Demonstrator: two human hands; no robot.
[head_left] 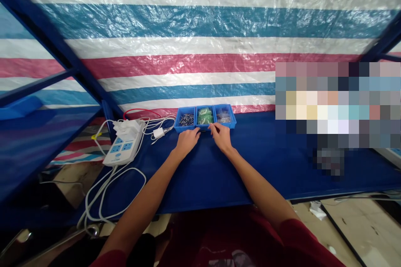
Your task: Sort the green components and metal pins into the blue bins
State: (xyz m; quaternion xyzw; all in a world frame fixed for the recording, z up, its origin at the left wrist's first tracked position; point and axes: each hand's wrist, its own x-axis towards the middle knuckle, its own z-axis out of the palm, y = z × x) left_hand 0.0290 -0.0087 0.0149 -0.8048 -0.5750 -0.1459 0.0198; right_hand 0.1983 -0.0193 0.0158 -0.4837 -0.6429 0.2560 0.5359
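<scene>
Three small blue bins stand side by side at the back of the blue table. Many small dark and silvery metal pieces, possibly screws, fill the left bin (186, 120). Green pieces in clear plastic lie in the middle bin (205, 117). The right bin (224, 117) holds clear plastic and small pale parts too small to name. My left hand (187, 141) is closed at the front of the left and middle bins, fingertips together. Pinched fingers of my right hand (221, 137) are at the middle bin's front right corner. Whatever either hand holds is too small to make out.
A white power strip (123, 146) with plugs and looped white cables (105, 192) lies on the left of the table (200, 175). A small white adapter (158, 132) is near the left bin. Striped plastic sheeting (194, 46) hangs behind. The right side is partly pixelated.
</scene>
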